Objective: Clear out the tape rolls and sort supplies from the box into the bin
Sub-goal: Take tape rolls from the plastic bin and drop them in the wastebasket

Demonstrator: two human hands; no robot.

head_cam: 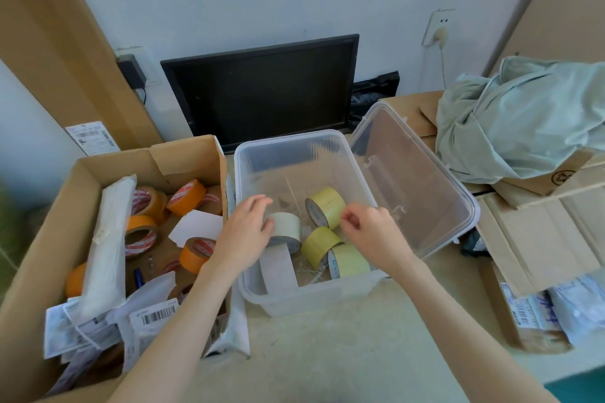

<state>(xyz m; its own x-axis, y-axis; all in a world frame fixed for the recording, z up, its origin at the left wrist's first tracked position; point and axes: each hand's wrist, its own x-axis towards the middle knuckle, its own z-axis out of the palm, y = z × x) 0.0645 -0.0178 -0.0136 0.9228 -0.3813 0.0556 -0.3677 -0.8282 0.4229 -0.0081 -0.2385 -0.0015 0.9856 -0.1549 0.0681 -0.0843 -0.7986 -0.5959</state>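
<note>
A clear plastic bin point(294, 141) stands in the middle. It holds three yellow tape rolls point(327, 206) and a whitish tape roll point(286, 229) with a loose strip trailing from it. My left hand point(248, 229) reaches over the bin's left wall, fingers relaxed, thumb against the whitish roll. My right hand point(370, 229) hovers over the yellow rolls with loosely curled fingers and holds nothing. Left of the bin, the open cardboard box point(49, 206) contains several orange tape rolls point(186, 196), a long white wrapped package point(111, 239), a blue pen point(139, 276) and barcode labels point(157, 314).
The bin's clear lid point(419, 180) leans against its right side. A black monitor point(262, 91) stands against the wall behind. On the right, pale green cloth point(523, 118) lies on stacked cardboard boxes point(540, 239). Flat cardboard point(49, 59) leans at the back left.
</note>
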